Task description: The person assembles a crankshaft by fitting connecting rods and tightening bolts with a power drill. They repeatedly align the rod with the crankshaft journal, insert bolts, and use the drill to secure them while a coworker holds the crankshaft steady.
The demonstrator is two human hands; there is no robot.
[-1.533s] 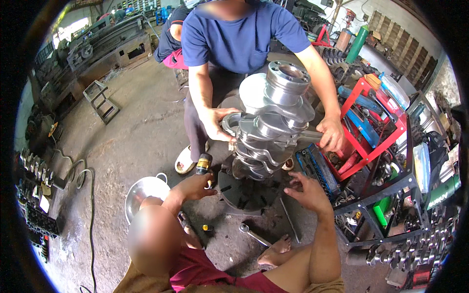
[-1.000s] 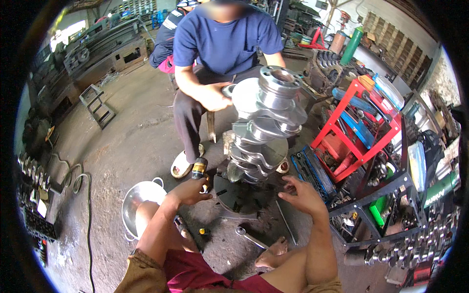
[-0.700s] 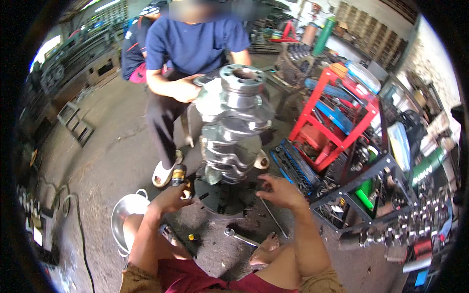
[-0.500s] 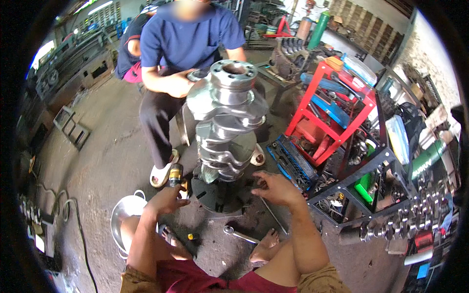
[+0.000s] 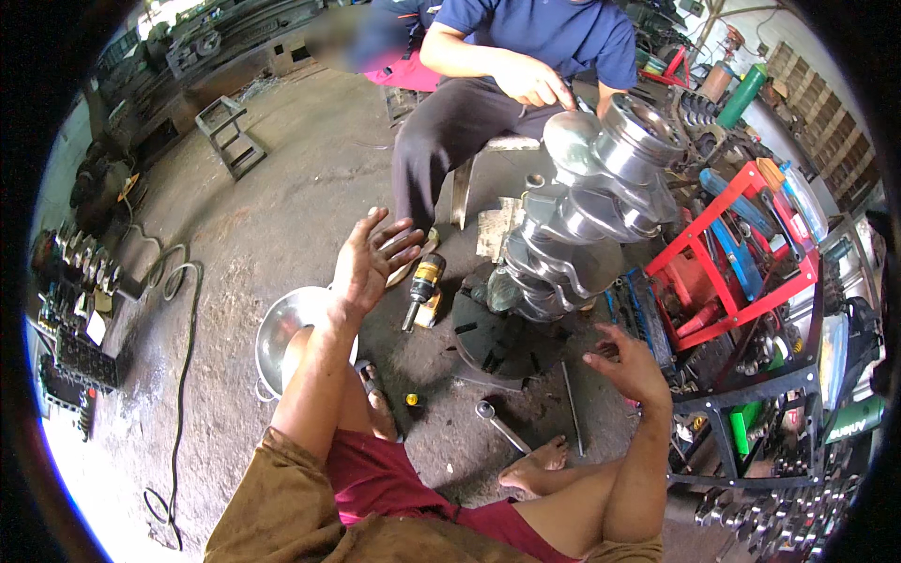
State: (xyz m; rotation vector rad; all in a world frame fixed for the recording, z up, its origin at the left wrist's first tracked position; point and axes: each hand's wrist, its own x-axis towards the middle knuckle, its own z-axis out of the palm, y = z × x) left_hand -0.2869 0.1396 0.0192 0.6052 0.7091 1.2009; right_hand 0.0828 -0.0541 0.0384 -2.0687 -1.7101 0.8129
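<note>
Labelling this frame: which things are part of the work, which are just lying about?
In the work:
crankshaft
flywheel
left hand, open
right hand, open
co-worker's hand on the crankshaft top

Lying about:
impact driver
wrench
steel bowl
red stand

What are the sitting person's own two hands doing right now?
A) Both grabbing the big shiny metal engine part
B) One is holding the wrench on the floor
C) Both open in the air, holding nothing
C: the left hand and right hand are both open and bare, clear of the crankshaft, and the wrench lies untouched.
</note>
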